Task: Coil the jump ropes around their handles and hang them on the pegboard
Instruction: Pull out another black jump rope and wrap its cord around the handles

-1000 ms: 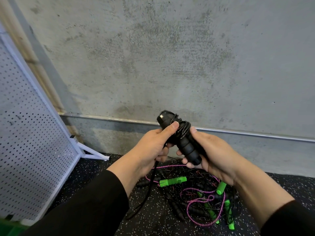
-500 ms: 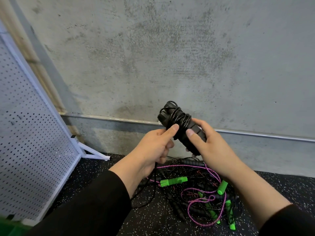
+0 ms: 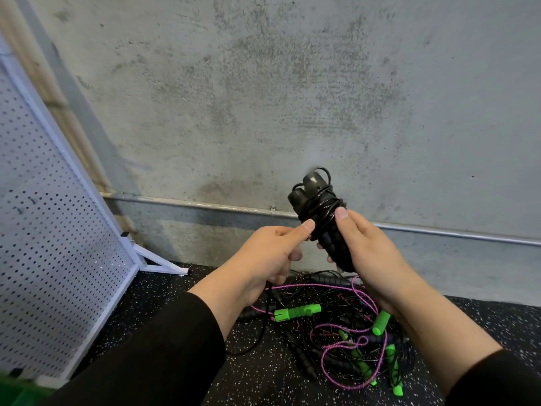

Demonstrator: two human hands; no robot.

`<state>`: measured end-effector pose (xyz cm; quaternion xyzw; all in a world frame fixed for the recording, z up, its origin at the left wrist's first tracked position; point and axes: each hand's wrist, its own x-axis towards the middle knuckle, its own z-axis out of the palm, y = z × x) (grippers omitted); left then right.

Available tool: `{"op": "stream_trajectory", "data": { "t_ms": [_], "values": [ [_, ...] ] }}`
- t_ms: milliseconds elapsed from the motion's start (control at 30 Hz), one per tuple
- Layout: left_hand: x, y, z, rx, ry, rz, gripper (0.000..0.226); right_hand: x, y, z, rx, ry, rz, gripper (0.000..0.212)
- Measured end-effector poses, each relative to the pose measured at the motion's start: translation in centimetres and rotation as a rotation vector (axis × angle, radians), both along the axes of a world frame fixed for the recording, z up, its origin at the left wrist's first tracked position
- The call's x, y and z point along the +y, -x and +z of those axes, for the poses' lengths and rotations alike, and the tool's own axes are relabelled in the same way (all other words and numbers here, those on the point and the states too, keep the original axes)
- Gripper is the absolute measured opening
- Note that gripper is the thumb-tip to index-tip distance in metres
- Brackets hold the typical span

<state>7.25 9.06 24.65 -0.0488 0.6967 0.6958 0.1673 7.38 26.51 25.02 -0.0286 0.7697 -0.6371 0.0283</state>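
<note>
Black jump-rope handles [image 3: 328,224], two held side by side as one bundle, long axis near upright and tilted slightly, top ends pointing up and a little left toward the concrete wall [image 3: 292,98], bottom ends pointing down toward the rope pile [image 3: 336,326]. Cord [image 3: 320,209] wound in several glossy turns around the upper half of the handles, one small loop standing above the top ends. Right hand [image 3: 371,259] wrapped around the lower half of the handles, fingers curled behind and thumb pressed against the coils. Left hand [image 3: 269,259] just left of the handles, thumb tip touching the lowest coils, other fingers curled around a loose length of the black cord that drops from the palm to the speckled floor [image 3: 263,382]. Whole bundle held in the air above the rope pile, in front of the wall's metal rail [image 3: 205,205]. Rope pile on the floor directly below the handles: tangled black cords, a pink cord, several green handles. White pegboard [image 3: 44,230] well to the left of the handles, leaning, its foot on the floor.
</note>
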Motion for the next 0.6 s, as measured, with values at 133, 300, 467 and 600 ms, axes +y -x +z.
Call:
{"op": "stream_trajectory", "data": {
  "t_ms": [133,300,467,600],
  "values": [
    [-0.3,0.0,0.2,-0.051,-0.009,-0.031,0.059,0.3,0.4,-0.3,0.098,-0.158,-0.024,0.027],
    [0.0,0.0,-0.1,-0.091,-0.046,-0.008,0.061,-0.2,0.6,-1.2,0.164,-0.446,0.022,0.061],
    [-0.4,0.1,-0.4,-0.094,-0.059,0.020,0.050,-0.8,0.0,-1.1,0.206,-0.656,0.114,0.073],
    [-0.7,0.2,-0.3,-0.043,-0.084,-0.003,0.049,0.1,-0.1,-0.2,0.101,-0.463,0.119,0.070]
  ]
}}
